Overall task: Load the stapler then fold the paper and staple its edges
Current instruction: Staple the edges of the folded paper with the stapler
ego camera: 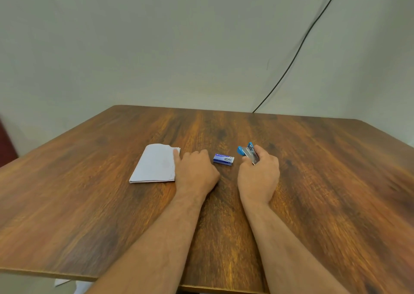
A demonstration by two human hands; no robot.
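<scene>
Stapler (248, 153), small with a blue plastic body and a bright metal channel, is sitting in the right hand (258, 177), whose fingers are curling round it just right of the staple box (223, 159). Left of that box, the left hand (196, 170) is resting with loosely curled fingers and one fingertip touching the paper's (154, 163) right edge. The paper is lying folded, flat and white, on the wood-grain table (313, 193). I judge the stapling is in hand: pin the layers flush, slide the open mouth squarely over an edge, then squeeze firmly.
</scene>
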